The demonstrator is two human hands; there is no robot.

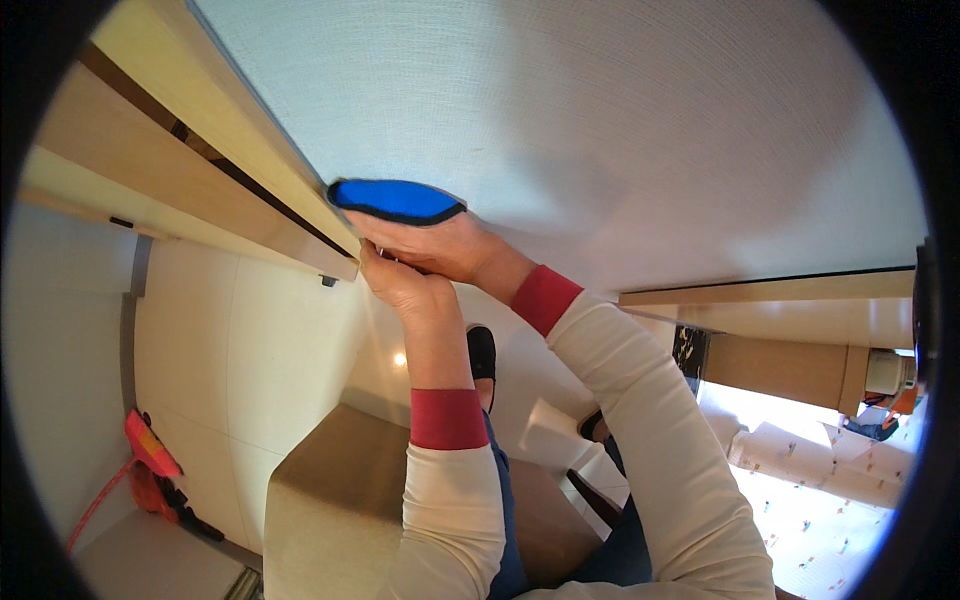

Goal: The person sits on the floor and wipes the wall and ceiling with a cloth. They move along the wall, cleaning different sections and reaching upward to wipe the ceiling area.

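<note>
A blue pad with black edging [401,199] rests close to a pale textured wall [562,150], at the wall's edge with the wooden frame [304,176]. My right hand [435,244] is against the pad's near side and grips it; its fingertips are hidden. Just below, my left hand [405,283] is raised and touches or nearly touches the underside of my right hand. Its thumb points up beside the frame's edge. Whatever lies between the two palms is hidden, so I cannot tell whether my left hand holds anything.
To the left stands a wooden door or panel edge [187,191] with a dark gap. A broom with a pink head [152,444] lies at lower left on the tiled floor [292,345]. A brown upholstered seat [337,465] is below me. A patterned covering [810,517] is at far right.
</note>
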